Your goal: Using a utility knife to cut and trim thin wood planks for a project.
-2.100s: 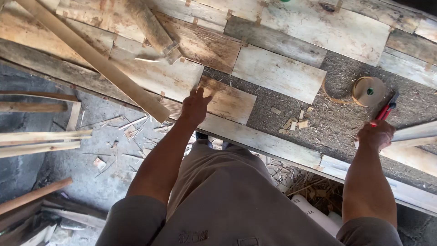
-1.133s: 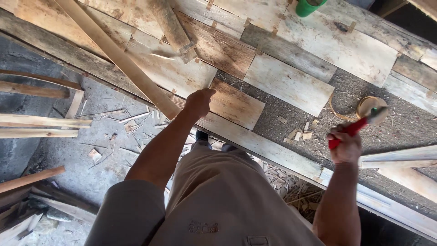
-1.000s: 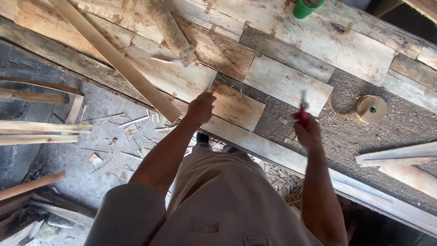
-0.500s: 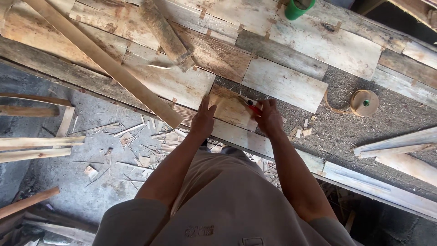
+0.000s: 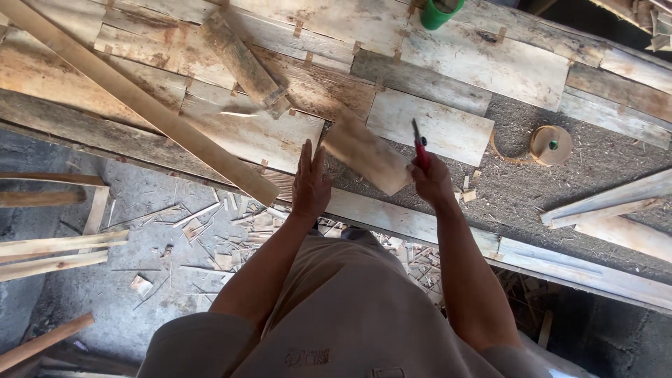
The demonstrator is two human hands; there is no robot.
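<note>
Here the surface [image 5: 448,42] runs slantwise across my view, patched from weathered planks, its near edge just ahead of my hands. Below that edge the floor [image 5: 105,301] is littered with offcuts and splinters. A long batten [image 5: 140,105] lies diagonally over the planks on my left, its end just left of my left hand [image 5: 309,183]. To the right the surface is bare and dusted with sawdust, with open room out to a tape roll [image 5: 551,144] and some loose strips [image 5: 616,210] well apart. A green cup [image 5: 439,10] stands at the far edge.

The board [image 5: 367,157] sits between my hands, tilted, pale and rough-grained, one end blurred. My left hand is flat and released, fingers straight, just beside the board's left end. My right hand [image 5: 432,183] is clenched on a red tool [image 5: 420,147], held upright at the board's right end.
</note>
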